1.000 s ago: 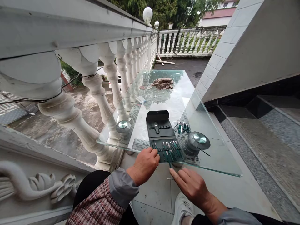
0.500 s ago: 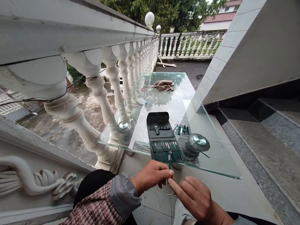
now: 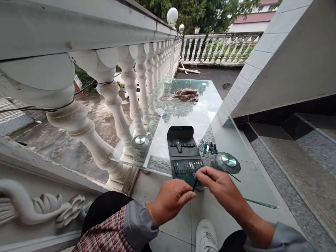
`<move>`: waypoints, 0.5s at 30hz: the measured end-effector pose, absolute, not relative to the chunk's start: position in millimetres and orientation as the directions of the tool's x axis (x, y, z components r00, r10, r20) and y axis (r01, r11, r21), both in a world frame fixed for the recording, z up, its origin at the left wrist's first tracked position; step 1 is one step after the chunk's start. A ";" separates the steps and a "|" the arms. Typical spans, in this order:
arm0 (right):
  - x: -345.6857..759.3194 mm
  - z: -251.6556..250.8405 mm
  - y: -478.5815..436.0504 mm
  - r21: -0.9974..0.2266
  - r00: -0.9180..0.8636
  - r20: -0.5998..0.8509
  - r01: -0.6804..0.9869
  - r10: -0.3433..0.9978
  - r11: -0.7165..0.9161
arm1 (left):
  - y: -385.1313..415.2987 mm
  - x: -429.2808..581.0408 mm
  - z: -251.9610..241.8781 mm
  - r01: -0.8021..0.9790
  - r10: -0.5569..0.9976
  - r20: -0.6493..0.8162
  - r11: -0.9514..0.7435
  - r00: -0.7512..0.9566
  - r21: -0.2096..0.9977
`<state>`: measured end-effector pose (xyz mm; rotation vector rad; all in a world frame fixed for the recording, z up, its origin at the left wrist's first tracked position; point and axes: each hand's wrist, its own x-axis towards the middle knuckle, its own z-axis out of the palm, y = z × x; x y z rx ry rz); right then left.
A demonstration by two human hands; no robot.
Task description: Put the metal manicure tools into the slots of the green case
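My left hand [image 3: 172,199] pinches the lower end of a slim dark manicure tool [image 3: 194,184] in front of the table's near edge. The fingers of my right hand [image 3: 216,182] are closed at its upper end; the tip is hidden there. Just beyond lies an opened black manicure case [image 3: 183,151], with several thin green-handled tools [image 3: 187,166] in its near loops, partly covered by my right hand. One dark, wider tool [image 3: 179,145] sits in the far part. Right of the case is a small pile of clippers and scissors [image 3: 208,147].
The case lies on a glass table [image 3: 162,140] with round metal-capped supports [image 3: 229,160]. A thin dark stick [image 3: 235,177] lies by the right one. Farther back is a crumpled brown cloth [image 3: 186,95]. A white balustrade [image 3: 130,82] runs left; stone steps [image 3: 294,150] rise right.
My right hand has moved up and away from me, from the tool's lower end to its upper end. My left hand keeps its pinch. The view has shifted slightly.
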<state>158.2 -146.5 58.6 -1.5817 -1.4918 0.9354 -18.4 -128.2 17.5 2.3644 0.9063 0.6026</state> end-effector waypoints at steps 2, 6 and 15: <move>160.8 52.8 -123.4 -0.898 0.128 0.016 0.437 0.992 -0.042 | -115.8 -28.1 18.1 0.498 0.746 0.322 -0.641 0.583 0.584; 162.8 32.9 -80.5 -0.855 0.159 0.013 0.514 0.987 -0.071 | -91.4 -38.7 5.7 0.610 0.752 0.434 -0.658 0.497 0.441; 155.5 9.7 -49.6 -0.741 0.116 0.008 0.667 0.993 -0.072 | -78.0 -35.2 -22.0 0.644 0.667 0.359 -0.739 0.653 0.200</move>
